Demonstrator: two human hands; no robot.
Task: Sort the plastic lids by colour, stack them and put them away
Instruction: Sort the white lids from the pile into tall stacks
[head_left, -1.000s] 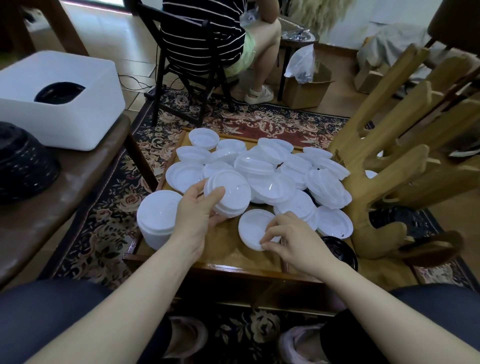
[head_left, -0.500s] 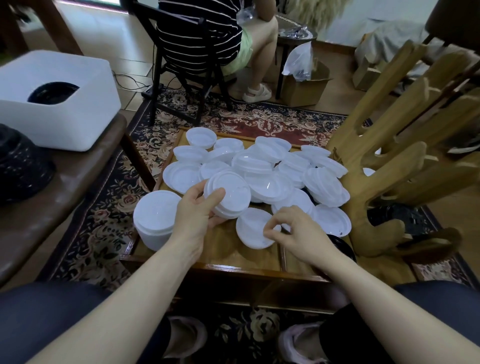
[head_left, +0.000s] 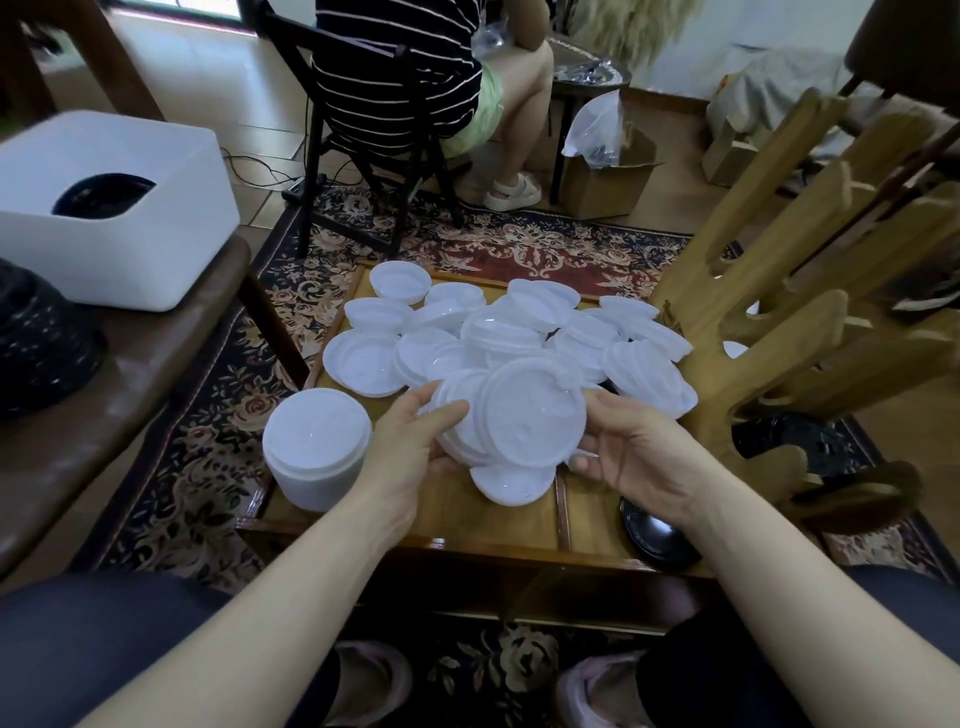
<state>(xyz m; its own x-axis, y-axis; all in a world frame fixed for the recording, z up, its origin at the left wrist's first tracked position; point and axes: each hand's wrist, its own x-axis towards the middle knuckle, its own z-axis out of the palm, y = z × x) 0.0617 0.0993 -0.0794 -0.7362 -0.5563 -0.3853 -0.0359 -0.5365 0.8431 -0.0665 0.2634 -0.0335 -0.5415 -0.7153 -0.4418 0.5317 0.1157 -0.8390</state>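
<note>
My left hand (head_left: 415, 441) grips a small stack of white lids (head_left: 462, 415). My right hand (head_left: 628, 452) holds a single white lid (head_left: 530, 415) against it, seemingly by the rim, above the wooden tray (head_left: 498, 525).

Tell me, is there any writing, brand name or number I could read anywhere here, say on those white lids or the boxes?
No readable text anywhere.
White lids: plain, only moulded rings.
Lid held in both hands: no print shows.
White tub: blank.
White box on the bench: blank.
Cardboard box: no marking shows.
Wooden stand: a small dark mark near its left edge, too blurred to read.
</note>
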